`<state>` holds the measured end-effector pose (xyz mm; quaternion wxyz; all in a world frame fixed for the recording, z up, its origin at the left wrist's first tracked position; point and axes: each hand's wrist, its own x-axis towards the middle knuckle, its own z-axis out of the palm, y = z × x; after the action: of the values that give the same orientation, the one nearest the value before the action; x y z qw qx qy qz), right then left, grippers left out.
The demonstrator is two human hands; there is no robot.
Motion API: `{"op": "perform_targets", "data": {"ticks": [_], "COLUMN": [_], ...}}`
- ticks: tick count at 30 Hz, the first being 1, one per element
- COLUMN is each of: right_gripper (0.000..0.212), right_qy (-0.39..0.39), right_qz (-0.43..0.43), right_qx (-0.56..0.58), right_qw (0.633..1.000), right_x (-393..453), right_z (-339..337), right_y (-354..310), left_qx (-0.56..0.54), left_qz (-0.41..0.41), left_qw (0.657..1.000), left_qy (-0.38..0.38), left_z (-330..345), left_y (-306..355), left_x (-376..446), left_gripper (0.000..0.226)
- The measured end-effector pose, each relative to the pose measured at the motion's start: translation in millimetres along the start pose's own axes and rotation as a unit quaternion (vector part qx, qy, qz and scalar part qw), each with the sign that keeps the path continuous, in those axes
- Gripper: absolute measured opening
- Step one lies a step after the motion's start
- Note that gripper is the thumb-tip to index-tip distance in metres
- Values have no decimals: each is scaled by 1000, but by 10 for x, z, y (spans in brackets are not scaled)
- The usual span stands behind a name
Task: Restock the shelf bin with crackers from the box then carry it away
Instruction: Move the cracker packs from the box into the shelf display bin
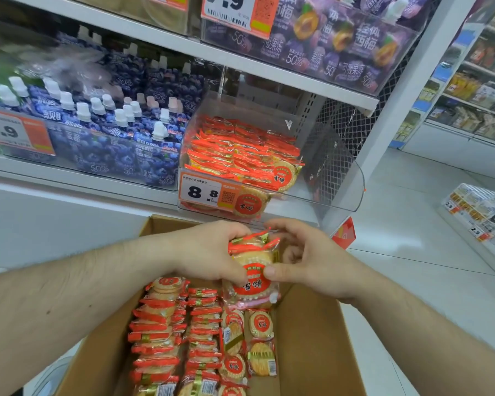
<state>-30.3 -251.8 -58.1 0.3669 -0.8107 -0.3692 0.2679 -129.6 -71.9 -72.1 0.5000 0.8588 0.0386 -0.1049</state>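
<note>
The likeliest slip from here is that the loose stack of red-and-clear wrapped round rice crackers (252, 264) fans apart on its way up to the clear plastic shelf bin (320, 178); the packets are slick film and held only by pressure from two sides, so any easing of that squeeze could drop the lower ones back into the open brown cardboard box (312, 338) or onto the pale tiled floor (412, 252); the bin's front lip, with its orange price label (203, 192), could also catch the bundle's leading edge if it comes in low. The left hand (209, 252) is curled round the stack's left side, fingers wrapped over the top; the right hand (309, 261) is partly closed on the right side, thumb pressed on the front packet's red label and fingers behind it. The stack hangs just above the box's far end, below the bin, which already holds a pile of the same crackers on its left side; rows more lie in the box.
</note>
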Motion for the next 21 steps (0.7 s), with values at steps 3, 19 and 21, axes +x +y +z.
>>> {"op": "perform_targets", "data": {"ticks": [3,19,21], "right_gripper": [72,42,45], "right_qy": [-1,250,215], "right_qz": [-24,71,119], "right_qx": [-35,-32,-25], "right_qw": [999,965,969], "right_x": [-5,844,1115], "right_z": [72,-1063,-1013], "right_y": [25,-7,158], "left_qx": [32,369,377], "left_qz": [17,90,71], "left_qw": [999,889,892], "left_qy": [-7,257,237], "left_z": [1,-212,-208], "left_y": [65,-94,-121], "left_x": [-7,255,300], "left_gripper": [43,62,62]}}
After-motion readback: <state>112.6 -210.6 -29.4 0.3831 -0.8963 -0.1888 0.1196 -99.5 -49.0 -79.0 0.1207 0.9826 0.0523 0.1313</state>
